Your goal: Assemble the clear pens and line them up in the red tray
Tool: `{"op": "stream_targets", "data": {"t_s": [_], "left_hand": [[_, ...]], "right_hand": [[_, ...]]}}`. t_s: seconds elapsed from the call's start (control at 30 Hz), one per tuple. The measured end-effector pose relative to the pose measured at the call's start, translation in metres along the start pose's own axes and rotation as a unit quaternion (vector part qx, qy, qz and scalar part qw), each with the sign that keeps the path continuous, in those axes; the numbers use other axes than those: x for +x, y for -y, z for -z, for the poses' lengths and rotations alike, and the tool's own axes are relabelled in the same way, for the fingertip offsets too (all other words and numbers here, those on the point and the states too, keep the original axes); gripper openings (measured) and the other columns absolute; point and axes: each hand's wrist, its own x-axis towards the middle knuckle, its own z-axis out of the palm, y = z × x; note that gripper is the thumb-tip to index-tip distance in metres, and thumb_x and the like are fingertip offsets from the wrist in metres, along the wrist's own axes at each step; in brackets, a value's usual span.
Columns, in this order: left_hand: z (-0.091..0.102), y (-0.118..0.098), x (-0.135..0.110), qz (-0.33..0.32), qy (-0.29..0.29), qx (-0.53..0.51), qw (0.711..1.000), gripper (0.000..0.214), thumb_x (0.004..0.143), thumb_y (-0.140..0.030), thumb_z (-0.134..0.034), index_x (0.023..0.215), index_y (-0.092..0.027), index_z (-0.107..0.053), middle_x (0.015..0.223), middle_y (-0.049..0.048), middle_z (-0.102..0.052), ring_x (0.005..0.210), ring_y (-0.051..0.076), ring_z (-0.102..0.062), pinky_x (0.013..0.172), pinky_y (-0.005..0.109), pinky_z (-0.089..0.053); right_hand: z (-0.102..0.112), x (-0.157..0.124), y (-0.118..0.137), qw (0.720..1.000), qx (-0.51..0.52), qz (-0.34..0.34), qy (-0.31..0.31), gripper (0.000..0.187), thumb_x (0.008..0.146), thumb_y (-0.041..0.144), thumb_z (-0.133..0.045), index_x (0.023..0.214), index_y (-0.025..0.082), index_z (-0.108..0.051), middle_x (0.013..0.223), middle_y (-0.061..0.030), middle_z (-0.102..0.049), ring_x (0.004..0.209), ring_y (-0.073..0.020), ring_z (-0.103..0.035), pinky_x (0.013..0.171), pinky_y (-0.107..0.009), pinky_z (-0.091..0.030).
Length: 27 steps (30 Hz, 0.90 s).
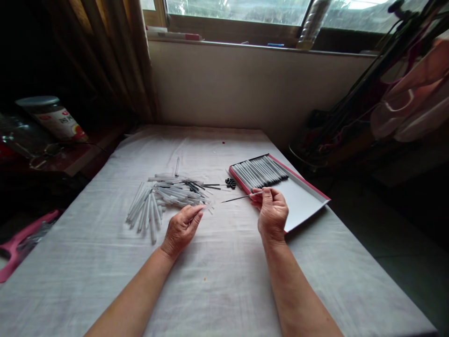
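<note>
And here's the right hand [272, 213], thumb and fingers clamped on a slim dark rod [238, 198], its fine point aimed left, out over the middle of the cloth-covered bench [217, 295]! Across from it, the left hand [182, 230], fingertips pinched together on a small clear tube [205, 207], the rod's point near it but apart. Just beyond that left hand, a loose heap of translucent tubes [150, 208] spreads leftward, with black sticks [196, 185] lying across its right side. Look to the right of those: a tight cluster of little black caps [230, 183], close by the tray's left edge. And the red-rimmed tray [303, 201] itself, far side of the right hand, carries a neat row of whitish tubes [256, 172], dark at their near ends!
</note>
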Motion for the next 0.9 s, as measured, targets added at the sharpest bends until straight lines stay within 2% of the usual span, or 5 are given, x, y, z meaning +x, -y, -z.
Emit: {"op": "stream_targets", "data": {"t_s": [0.4, 0.5, 0.6, 0.77, 0.9], "left_hand": [[0.001, -0.005, 0.001, 0.008, 0.03, 0.02, 0.999, 0.029, 0.092, -0.033, -0.049, 0.109, -0.021, -0.069, 0.089, 0.0053, -0.069, 0.077, 0.014, -0.065, 0.071, 0.023, -0.05], [0.001, -0.005, 0.001, 0.011, 0.033, 0.017, 0.999, 0.03, 0.092, -0.033, -0.048, 0.11, -0.021, -0.069, 0.086, 0.005, -0.069, 0.074, 0.014, -0.064, 0.069, 0.022, -0.049], [0.001, -0.006, 0.0, 0.007, 0.041, 0.018, 0.999, 0.029, 0.092, -0.033, -0.048, 0.11, -0.022, -0.069, 0.086, 0.0047, -0.069, 0.074, 0.014, -0.064, 0.069, 0.022, -0.049], [0.001, -0.01, -0.001, -0.011, 0.065, 0.045, 0.997, 0.029, 0.092, -0.032, -0.048, 0.11, -0.023, -0.069, 0.086, 0.0046, -0.069, 0.075, 0.014, -0.065, 0.068, 0.022, -0.049], [-0.001, -0.009, -0.002, -0.023, 0.063, 0.036, 0.997, 0.029, 0.093, -0.031, -0.047, 0.111, -0.021, -0.067, 0.092, 0.0058, -0.071, 0.082, 0.016, -0.068, 0.074, 0.023, -0.05]], "right_hand": [[-0.001, -0.003, 0.001, 1.0, -0.014, 0.0, 0.014, 0.032, 0.08, 0.047, -0.064, 0.087, 0.017, -0.055, 0.075, -0.0042, -0.074, 0.058, -0.0161, -0.069, 0.047, -0.025, -0.052], [0.001, -0.002, 0.003, 1.0, -0.021, 0.008, -0.001, 0.032, 0.08, 0.048, -0.063, 0.087, 0.018, -0.055, 0.076, -0.0038, -0.073, 0.058, -0.0152, -0.069, 0.048, -0.024, -0.052], [0.0, -0.003, 0.003, 1.0, -0.025, 0.002, 0.013, 0.031, 0.081, 0.047, -0.063, 0.087, 0.018, -0.055, 0.076, -0.004, -0.073, 0.057, -0.0141, -0.068, 0.046, -0.022, -0.051], [-0.006, -0.015, -0.005, 0.995, -0.043, -0.025, 0.09, 0.029, 0.08, 0.045, -0.064, 0.084, 0.017, -0.06, 0.075, -0.0038, -0.073, 0.058, -0.0132, -0.067, 0.048, -0.022, -0.052], [-0.009, -0.028, -0.019, 0.962, -0.124, -0.025, 0.241, 0.027, 0.081, 0.044, -0.063, 0.08, 0.017, -0.068, 0.074, -0.0046, -0.072, 0.065, -0.0169, -0.068, 0.055, -0.027, -0.054]]}}
